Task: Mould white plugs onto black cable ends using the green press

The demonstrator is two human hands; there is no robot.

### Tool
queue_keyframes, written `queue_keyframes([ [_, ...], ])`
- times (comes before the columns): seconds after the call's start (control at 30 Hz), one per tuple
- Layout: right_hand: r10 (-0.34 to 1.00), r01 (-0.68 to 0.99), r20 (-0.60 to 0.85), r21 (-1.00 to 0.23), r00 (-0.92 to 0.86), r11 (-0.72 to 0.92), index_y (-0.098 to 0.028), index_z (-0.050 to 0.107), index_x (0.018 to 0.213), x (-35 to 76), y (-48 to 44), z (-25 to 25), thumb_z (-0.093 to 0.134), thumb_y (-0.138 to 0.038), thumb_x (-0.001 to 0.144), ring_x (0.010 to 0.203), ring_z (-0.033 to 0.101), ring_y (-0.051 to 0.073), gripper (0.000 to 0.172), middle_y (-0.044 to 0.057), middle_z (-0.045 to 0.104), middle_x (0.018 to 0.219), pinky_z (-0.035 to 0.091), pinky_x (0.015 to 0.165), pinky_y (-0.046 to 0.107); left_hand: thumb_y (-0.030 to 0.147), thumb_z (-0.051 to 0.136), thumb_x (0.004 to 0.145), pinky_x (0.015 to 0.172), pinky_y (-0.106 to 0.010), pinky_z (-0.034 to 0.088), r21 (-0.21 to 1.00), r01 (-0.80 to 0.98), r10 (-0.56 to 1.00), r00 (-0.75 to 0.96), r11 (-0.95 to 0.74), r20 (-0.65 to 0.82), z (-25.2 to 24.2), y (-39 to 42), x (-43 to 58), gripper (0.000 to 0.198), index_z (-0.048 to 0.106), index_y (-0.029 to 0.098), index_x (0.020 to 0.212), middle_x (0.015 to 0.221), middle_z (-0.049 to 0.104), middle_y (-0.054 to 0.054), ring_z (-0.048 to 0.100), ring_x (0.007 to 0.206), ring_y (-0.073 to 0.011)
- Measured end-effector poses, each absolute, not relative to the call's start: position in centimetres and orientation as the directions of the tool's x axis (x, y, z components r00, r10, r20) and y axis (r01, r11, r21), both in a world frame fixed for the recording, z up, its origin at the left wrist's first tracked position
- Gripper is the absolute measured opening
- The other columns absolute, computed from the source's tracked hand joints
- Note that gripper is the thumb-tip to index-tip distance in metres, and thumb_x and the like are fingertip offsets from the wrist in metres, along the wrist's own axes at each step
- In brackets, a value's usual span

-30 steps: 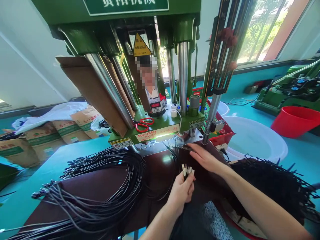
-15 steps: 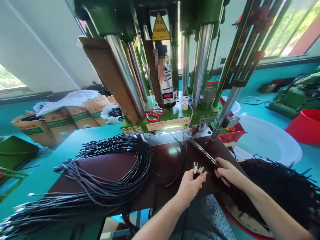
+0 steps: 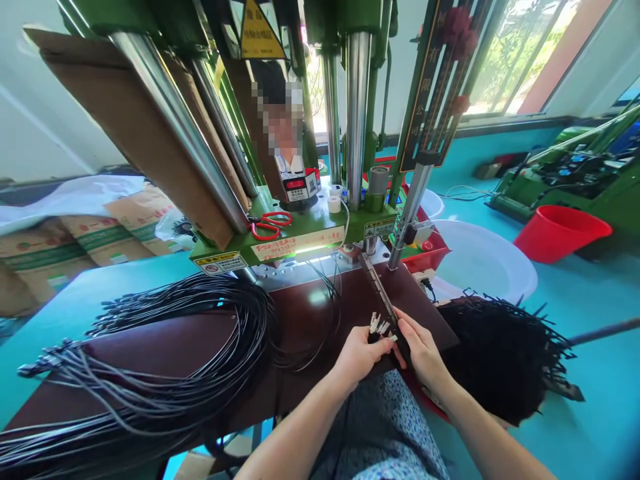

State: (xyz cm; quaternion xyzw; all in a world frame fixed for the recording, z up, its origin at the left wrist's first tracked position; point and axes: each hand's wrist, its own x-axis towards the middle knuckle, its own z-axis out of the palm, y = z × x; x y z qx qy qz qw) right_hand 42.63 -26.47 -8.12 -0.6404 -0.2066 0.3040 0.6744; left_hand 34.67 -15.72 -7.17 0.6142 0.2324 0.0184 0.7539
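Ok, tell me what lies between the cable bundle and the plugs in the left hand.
In the head view, thin loose cables curve over the brown table between the bundle and the left hand's plugs.

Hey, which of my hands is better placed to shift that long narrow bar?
Probably your right hand: it already grips the near end of the bar. Your left hand is close beside it, but holds a bunch of metal-tipped connectors.
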Motion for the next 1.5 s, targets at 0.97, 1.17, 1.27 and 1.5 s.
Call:
queue_keyframes([
  [0.97, 0.698, -0.125, -0.105, -0.992, 0.709, -0.023, -0.020, 0.043, 0.128, 42.4, -27.0, -8.8, 0.049, -0.042, 0.084, 0.038, 0.039, 0.006, 0.049, -0.002, 0.053, 0.063, 0.035, 0.031, 0.018, 0.042, 0.060, 0.068, 0.046, -0.020, 0.025, 0.973, 0.183, 0.439, 0.869, 0.143, -0.228, -6.9, -15.2, 34.1, 0.028, 0.054, 0.015, 0.069, 0.049, 0.042, 0.007, 0.031, 0.045, -0.0059],
  [1.17, 0.728, -0.091, -0.107, -0.994, 0.677, -0.061, -0.019, 0.043, 0.129, 42.9, -27.1, -9.0, 0.047, -0.042, 0.085, 0.034, 0.038, 0.006, 0.050, -0.004, 0.050, 0.055, 0.030, 0.031, 0.018, 0.040, 0.058, 0.070, 0.043, -0.020, 0.021, 0.957, 0.209, 0.480, 0.831, 0.202, -0.282, -6.9, -15.3, 34.2, 0.025, 0.050, 0.016, 0.068, 0.043, 0.034, 0.009, 0.026, 0.041, -0.0051],
  [1.27, 0.726, -0.040, -0.093, -0.995, 0.682, -0.090, -0.018, 0.043, 0.130, 42.6, -27.0, -8.7, 0.045, -0.043, 0.085, 0.034, 0.038, 0.006, 0.051, -0.005, 0.048, 0.053, 0.030, 0.031, 0.018, 0.038, 0.057, 0.071, 0.045, -0.020, 0.025, 0.971, 0.193, 0.503, 0.831, 0.141, -0.239, -7.0, -15.3, 34.3, 0.024, 0.054, 0.015, 0.070, 0.047, 0.040, 0.006, 0.031, 0.044, -0.0065],
  [1.5, 0.751, 0.071, -0.044, -0.990, 0.659, -0.121, -0.018, 0.040, 0.131, 42.2, -26.8, -8.4, 0.042, -0.042, 0.087, 0.035, 0.039, 0.006, 0.050, -0.006, 0.045, 0.052, 0.030, 0.034, 0.018, 0.035, 0.053, 0.074, 0.048, -0.020, 0.029, 0.986, 0.159, 0.493, 0.854, 0.054, -0.165, -7.2, -15.0, 34.1, 0.021, 0.053, 0.015, 0.071, 0.054, 0.045, 0.004, 0.037, 0.050, -0.0079],
])
